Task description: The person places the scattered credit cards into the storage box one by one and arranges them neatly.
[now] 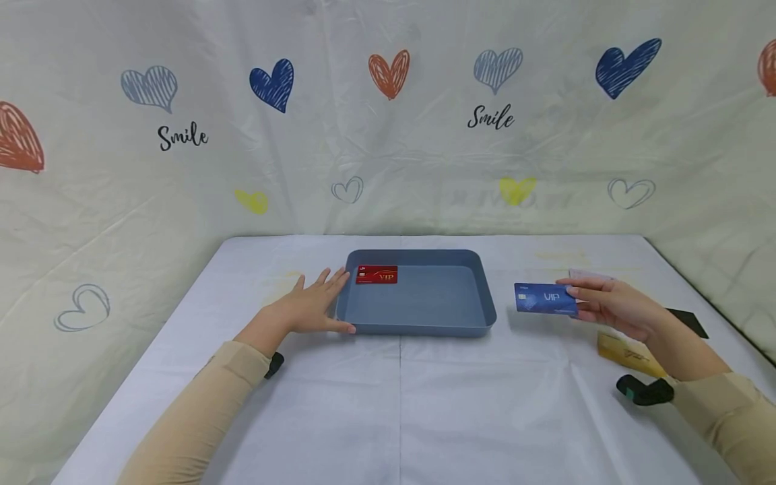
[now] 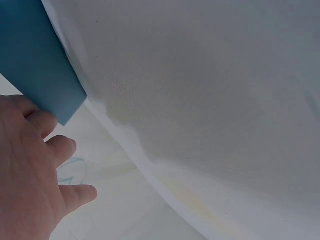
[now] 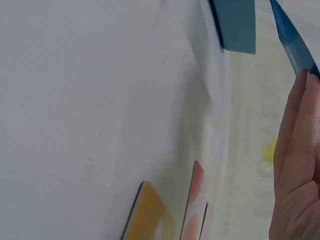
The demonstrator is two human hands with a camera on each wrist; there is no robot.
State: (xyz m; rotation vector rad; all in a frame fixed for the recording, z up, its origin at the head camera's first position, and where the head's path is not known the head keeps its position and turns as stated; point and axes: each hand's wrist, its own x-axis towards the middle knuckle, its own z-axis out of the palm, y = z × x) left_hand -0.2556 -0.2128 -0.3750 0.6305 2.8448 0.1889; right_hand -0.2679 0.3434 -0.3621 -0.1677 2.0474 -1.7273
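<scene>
While the table [image 1: 364,411] carries the tray [image 1: 424,303], my left hand [image 1: 310,306] spreads along the tray's left side; my right hand [image 1: 624,306] pinches the blue card [image 1: 541,298], raised right of it. Likely light, stiff, slick: grip a short end.

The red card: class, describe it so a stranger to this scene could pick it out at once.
On the white table sits a blue-grey tray, the left hand at its left side. The red card, marked VIP, lies inside, toward the far left corner. It is the only card in the tray; the blue card, also marked VIP, is in the right hand.
</scene>
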